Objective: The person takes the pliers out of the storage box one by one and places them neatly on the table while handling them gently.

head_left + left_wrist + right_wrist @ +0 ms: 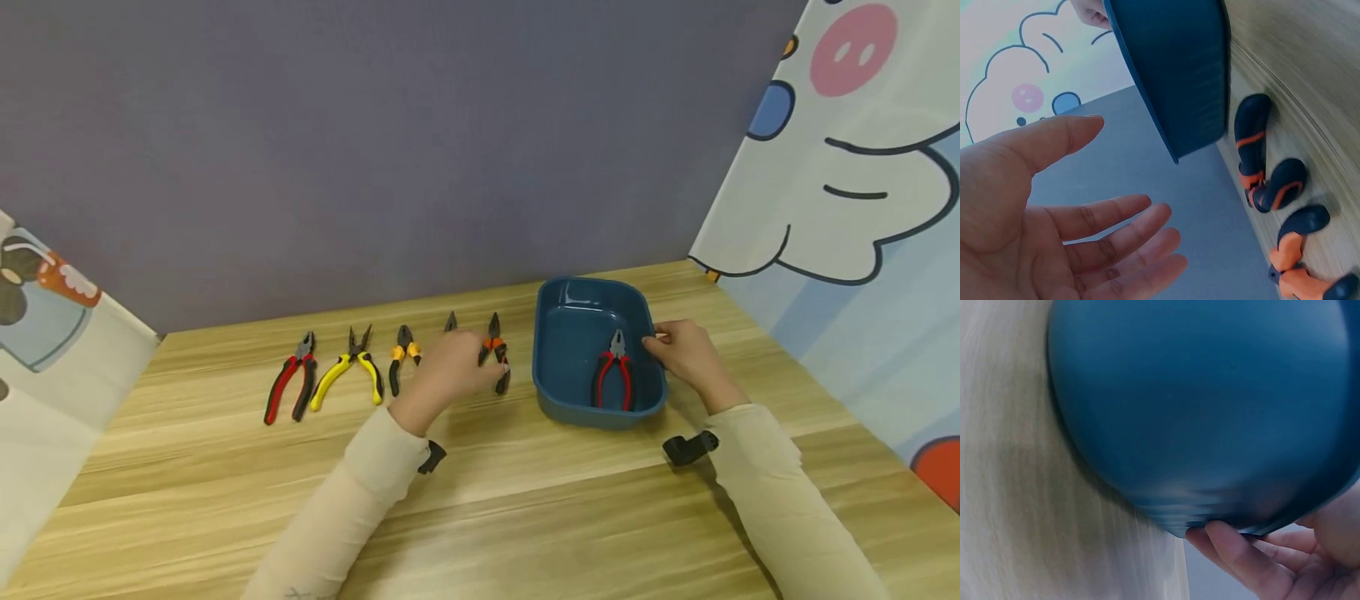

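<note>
My left hand [453, 367] is above the row of pliers, fingers loosely extended and nothing in them, as the left wrist view shows. It largely covers one pair of pliers, leaving the dark jaw tips [451, 322] visible. Just right of it lies a pair of black-and-orange pliers [494, 346]. My right hand [682, 354] grips the right rim of a blue plastic basin [551, 333], thumb at the rim and fingers against the outer wall [1197, 425]. Inside the basin, red-and-black pliers [617, 367] rest with their jaws pointing to the back.
Further left on the wooden table [225, 500] lie red-and-black pliers [302, 358], yellow needle-nose pliers [345, 362] and small yellow-orange and black pliers [405, 342]. A grey panel [375, 167] stands behind the table, with a cartoon-printed sheet [810, 208] on the right.
</note>
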Tool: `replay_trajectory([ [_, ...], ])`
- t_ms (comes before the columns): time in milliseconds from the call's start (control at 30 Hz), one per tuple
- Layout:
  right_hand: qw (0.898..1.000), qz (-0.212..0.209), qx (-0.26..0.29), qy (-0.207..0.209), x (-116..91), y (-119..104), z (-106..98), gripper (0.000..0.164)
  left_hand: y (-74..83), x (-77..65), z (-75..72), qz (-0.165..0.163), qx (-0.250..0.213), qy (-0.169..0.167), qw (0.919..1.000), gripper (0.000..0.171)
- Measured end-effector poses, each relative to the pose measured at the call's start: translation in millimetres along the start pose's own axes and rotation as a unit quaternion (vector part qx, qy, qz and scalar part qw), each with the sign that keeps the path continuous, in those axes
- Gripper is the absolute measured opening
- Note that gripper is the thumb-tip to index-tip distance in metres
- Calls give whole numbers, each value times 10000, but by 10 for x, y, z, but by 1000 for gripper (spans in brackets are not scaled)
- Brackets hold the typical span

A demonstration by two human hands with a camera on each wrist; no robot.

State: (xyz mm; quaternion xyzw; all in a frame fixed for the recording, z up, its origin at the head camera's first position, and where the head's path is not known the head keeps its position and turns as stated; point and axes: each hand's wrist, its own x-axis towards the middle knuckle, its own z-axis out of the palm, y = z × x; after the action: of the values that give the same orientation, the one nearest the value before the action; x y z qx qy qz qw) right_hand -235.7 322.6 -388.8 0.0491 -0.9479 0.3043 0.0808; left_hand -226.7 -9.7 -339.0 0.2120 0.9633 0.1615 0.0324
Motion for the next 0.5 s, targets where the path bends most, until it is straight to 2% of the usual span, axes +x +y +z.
replay_trajectory([
  [333, 9997, 150, -174, -94, -5, -37, 2, 39, 222, 90, 42, 295, -15, 35, 9996, 54],
  [500, 9997, 143, -137, -109, -5, -43, 14, 39, 316, 147, 86, 356, 208, 30, 9991, 55],
])
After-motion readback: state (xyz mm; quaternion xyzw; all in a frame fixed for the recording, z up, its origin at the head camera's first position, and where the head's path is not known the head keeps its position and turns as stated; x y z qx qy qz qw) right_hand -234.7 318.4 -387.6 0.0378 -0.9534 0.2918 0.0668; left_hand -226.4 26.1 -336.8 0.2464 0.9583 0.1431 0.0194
